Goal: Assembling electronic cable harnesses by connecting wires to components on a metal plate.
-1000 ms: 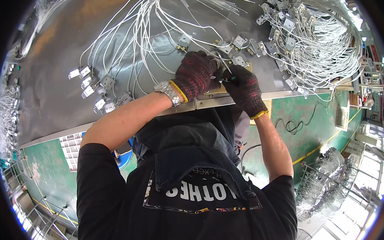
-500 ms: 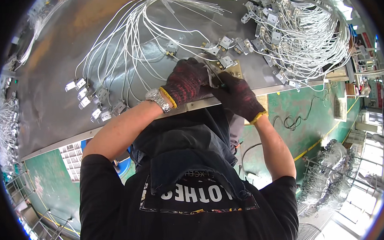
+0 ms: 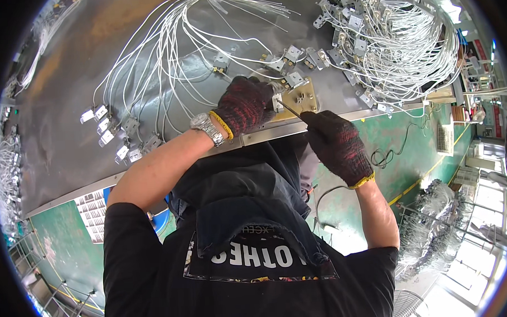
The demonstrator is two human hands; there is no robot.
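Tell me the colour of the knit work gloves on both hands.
Dark, black flecked with red, with yellow cuffs: left hand, right hand; head view.

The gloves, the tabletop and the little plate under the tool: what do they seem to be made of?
The gloves on the left hand and right hand look like knitted yarn, dark flecked with red, with yellow cuffs. The tabletop seems sheet metal: dull grey with soft reflections and a folded edge. The small plate looks yellowish, perhaps brass or board; I cannot tell which.

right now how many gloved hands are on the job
2. The left hand rests on the grey metal table, pressing a small white connector by the brass plate. The right hand holds a thin tool pointed at that connector.
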